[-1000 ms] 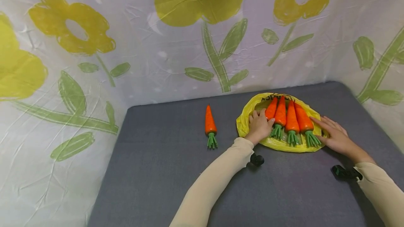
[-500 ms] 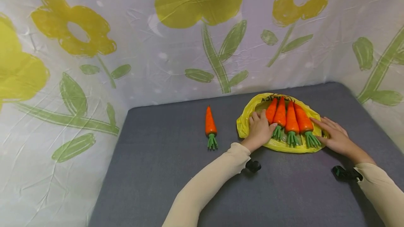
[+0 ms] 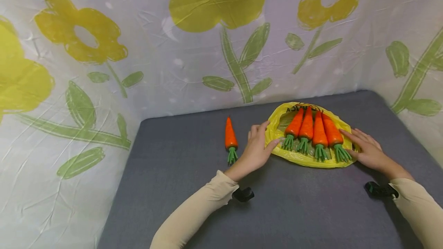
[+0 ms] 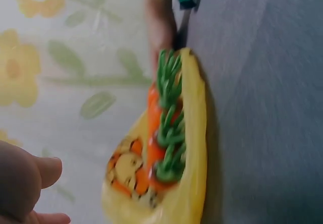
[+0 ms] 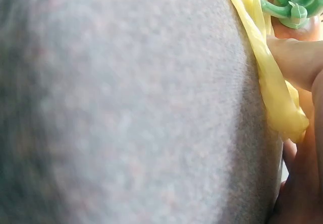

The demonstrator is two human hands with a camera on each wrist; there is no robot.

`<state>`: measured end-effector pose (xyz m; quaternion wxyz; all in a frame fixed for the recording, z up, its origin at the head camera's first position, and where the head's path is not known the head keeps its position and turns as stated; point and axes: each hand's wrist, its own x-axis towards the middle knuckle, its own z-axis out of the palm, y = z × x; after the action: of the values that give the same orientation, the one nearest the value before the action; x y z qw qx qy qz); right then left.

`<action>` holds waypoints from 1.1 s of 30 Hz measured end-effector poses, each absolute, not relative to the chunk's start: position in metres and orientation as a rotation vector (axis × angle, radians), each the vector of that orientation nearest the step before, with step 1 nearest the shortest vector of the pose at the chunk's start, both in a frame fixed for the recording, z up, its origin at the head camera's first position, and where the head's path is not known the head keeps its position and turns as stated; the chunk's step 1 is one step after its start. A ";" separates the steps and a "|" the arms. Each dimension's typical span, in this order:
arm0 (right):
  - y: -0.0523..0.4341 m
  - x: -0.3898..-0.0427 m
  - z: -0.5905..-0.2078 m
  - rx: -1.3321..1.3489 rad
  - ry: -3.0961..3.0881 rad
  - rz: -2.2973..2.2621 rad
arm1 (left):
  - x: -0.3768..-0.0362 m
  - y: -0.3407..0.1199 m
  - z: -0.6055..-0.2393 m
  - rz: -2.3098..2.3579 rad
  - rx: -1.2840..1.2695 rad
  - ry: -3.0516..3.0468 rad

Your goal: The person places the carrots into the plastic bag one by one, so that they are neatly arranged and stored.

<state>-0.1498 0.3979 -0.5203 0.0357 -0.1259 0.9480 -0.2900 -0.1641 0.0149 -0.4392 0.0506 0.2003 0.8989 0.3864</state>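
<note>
A yellow plastic bag (image 3: 294, 158) lies mouth-up on the grey table, several orange toy carrots (image 3: 320, 133) with green tops side by side in it. My left hand (image 3: 256, 149) is at the bag's left edge, fingers apart and holding nothing; in the left wrist view its fingers (image 4: 48, 171) show away from the bag. My right hand (image 3: 370, 151) grips the bag's right rim, thumb (image 5: 292, 57) on the inner side and other fingers partly hidden behind the plastic. Its forefinger reaches the rightmost carrot. A single carrot (image 3: 230, 135) lies on the table, left of my left hand.
The grey table (image 3: 173, 172) ends at a white cloth backdrop (image 3: 155, 68) printed with yellow flowers, which also rises along the left and right sides. Dark wrist cameras (image 3: 243, 194) hang below both sleeves.
My left hand has let go of the leftmost carrot in the bag and drawn back left to the bag's edge. That carrot now lies lower and further left. The right hand has stayed put.
</note>
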 end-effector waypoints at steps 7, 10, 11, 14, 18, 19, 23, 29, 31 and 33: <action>0.401 -0.149 -0.519 -0.404 2.897 -0.871 | -0.166 -0.047 -0.440 1.357 0.473 2.788; 0.403 -0.150 -0.518 -0.426 2.893 -0.851 | -0.168 -0.069 -0.444 1.369 0.416 2.807; 0.404 -0.150 -0.518 -0.431 2.890 -0.844 | -0.169 -0.075 -0.446 1.372 0.401 2.811; 0.405 -0.151 -0.517 -0.447 2.876 -0.824 | -0.172 -0.090 -0.453 1.380 0.360 2.827; 0.405 -0.153 -0.516 -0.456 2.872 -0.795 | -0.175 -0.102 -0.463 1.380 0.318 2.845; 0.405 -0.154 -0.516 -0.457 2.872 -0.791 | -0.176 -0.103 -0.465 1.377 0.310 2.846; 0.406 -0.156 -0.515 -0.467 2.852 -0.810 | -0.180 -0.108 -0.474 1.343 0.276 2.843; 0.408 -0.162 -0.513 -0.500 2.809 -0.857 | -0.187 -0.110 -0.484 1.292 0.241 2.797; 0.409 -0.164 -0.512 -0.501 2.792 -0.870 | -0.190 -0.110 -0.488 1.279 0.239 2.777; 0.409 -0.166 -0.511 -0.498 2.775 -0.879 | -0.192 -0.110 -0.491 1.273 0.239 2.756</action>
<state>-0.1659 0.4095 -0.5110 0.0938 -0.1679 0.9355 -0.2963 -0.1921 -0.1103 -0.4910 0.0481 0.0784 0.9040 0.4176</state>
